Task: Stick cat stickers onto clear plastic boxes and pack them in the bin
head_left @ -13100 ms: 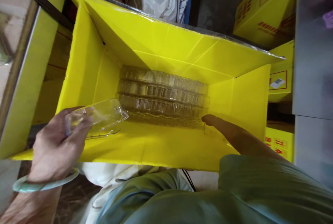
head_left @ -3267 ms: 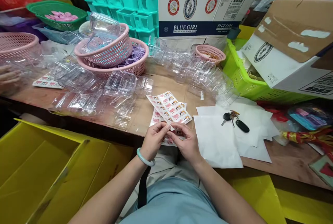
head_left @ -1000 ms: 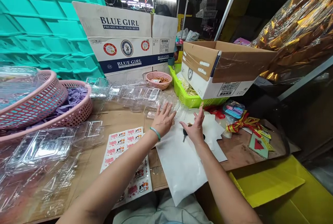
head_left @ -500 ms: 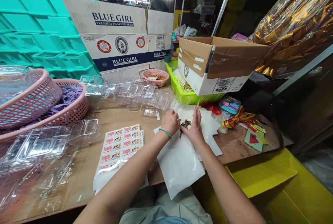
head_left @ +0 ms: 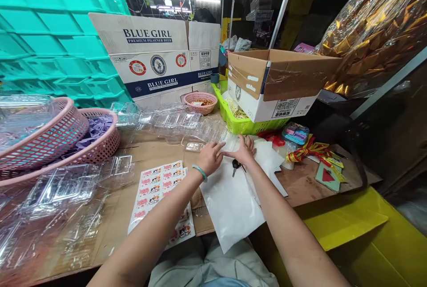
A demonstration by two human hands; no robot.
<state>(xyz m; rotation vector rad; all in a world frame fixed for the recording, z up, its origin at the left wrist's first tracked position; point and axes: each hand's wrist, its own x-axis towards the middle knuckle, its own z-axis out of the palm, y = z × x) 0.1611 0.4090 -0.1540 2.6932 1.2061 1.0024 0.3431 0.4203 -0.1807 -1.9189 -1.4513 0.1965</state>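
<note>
My left hand (head_left: 210, 159), with a green bangle at the wrist, has its fingers closed at the near left edge of a clear plastic box (head_left: 231, 143). My right hand (head_left: 245, 150) holds the box's right side, its thumb stretched left along the near edge and its fingers round the far side. The thumb tip meets my left fingers. Just below my right hand, a bunch of keys (head_left: 235, 167) with a dark key head lies on white glossy sheets (head_left: 230, 207). Sticker sheets with printed cats (head_left: 156, 185) lie left of my left forearm.
Clear plastic boxes (head_left: 180, 120) spread behind and to the left. Pink baskets (head_left: 100, 147) stand at left, a small one (head_left: 201, 108) at the back. A carton (head_left: 287, 100) rests on a green basket (head_left: 247, 125). Red and yellow ribbon (head_left: 307, 150) lies at right.
Both hands have left the keys, which now lie in view on the white sheets. They have shifted slightly to the clear plastic box just beyond. The view has turned a little left.
</note>
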